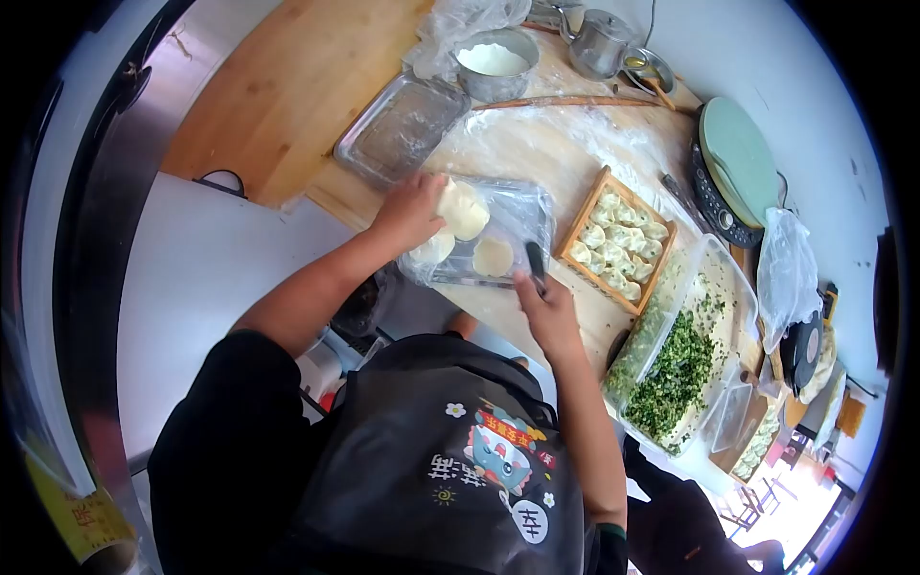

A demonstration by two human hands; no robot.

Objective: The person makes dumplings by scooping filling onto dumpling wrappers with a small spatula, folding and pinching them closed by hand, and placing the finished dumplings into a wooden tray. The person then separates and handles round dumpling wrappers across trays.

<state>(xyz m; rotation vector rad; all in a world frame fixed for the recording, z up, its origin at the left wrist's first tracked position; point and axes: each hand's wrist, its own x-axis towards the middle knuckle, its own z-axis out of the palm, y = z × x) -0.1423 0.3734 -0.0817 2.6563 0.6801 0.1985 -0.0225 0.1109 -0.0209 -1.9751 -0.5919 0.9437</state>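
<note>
My left hand [412,213] is closed on pale round dough wrappers [464,211] at the left side of a plastic-lined tray [525,199]. Another flat wrapper [493,257] lies on the tray, between my hands. At the tray's right front corner, my right hand [551,311] grips a utensil with a black end [535,257]; its exact kind is unclear. A wooden tray of folded dumplings [618,241] sits just beyond that hand. Chopped greens [676,376] fill part of a clear plastic container [709,278] farther right.
An empty-looking metal tray [398,125], a metal bowl of white flour [492,61] and a kettle [599,46] stand at the back of the floured board. A round electric griddle [733,163] leans near the wall. Dark clothing [671,522] shows at lower right.
</note>
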